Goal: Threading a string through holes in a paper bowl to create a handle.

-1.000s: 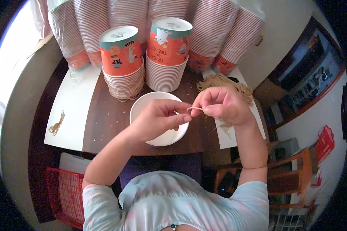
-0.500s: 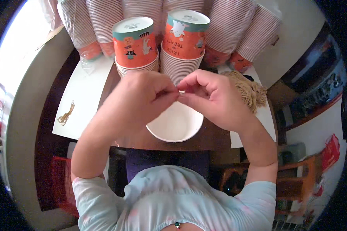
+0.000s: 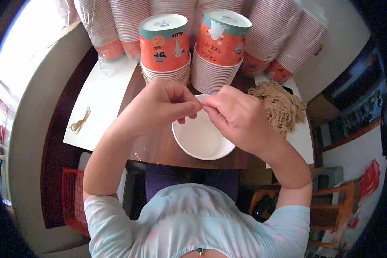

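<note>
My left hand (image 3: 161,107) and my right hand (image 3: 238,116) meet fingertip to fingertip above a white paper cup (image 3: 202,142) that stands open side up on the brown table (image 3: 159,148). Both pinch a thin tan string at the point where the fingers touch; the string itself is almost hidden by the fingers. A loose pile of the same tan string (image 3: 279,105) lies just right of my right hand, on a white sheet (image 3: 301,137).
Two stacks of orange printed paper cups (image 3: 164,45) (image 3: 219,41) stand upside down right behind the hands. Plastic-wrapped sleeves of cups (image 3: 279,38) line the back. A white sheet (image 3: 101,96) with a small string bundle (image 3: 79,122) lies left. A red crate (image 3: 73,202) sits below left.
My hands have drawn together: a second ago a short strand stretched between them, now the fingertips touch. They sit higher over the white cup and nearer the cup stacks.
</note>
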Motion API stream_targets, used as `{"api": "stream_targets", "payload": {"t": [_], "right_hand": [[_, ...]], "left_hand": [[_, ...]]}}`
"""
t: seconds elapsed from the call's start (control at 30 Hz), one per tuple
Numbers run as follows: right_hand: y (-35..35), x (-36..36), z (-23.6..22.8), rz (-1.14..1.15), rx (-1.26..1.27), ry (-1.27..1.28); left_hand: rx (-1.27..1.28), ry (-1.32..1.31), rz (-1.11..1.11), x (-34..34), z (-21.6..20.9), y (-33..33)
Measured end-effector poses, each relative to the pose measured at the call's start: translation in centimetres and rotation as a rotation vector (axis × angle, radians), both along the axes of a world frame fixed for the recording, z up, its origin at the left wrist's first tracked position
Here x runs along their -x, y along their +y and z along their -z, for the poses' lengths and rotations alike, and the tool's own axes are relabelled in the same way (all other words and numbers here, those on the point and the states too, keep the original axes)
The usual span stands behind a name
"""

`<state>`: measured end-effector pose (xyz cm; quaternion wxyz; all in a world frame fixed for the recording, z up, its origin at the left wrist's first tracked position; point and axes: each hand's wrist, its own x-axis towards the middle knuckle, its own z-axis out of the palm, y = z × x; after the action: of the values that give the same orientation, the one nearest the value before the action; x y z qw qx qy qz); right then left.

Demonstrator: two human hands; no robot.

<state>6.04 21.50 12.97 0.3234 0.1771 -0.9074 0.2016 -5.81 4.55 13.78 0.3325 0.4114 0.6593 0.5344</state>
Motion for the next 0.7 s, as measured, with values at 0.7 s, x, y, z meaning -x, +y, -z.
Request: {"api": "stream_targets", "payload": {"t": [0.7], "right_hand": [[0.9,6.6,8.8,0.154,0.551,-0.667]], "left_hand": [[0.012,0.086,-0.271,4.5,11.2,0.4]]}}
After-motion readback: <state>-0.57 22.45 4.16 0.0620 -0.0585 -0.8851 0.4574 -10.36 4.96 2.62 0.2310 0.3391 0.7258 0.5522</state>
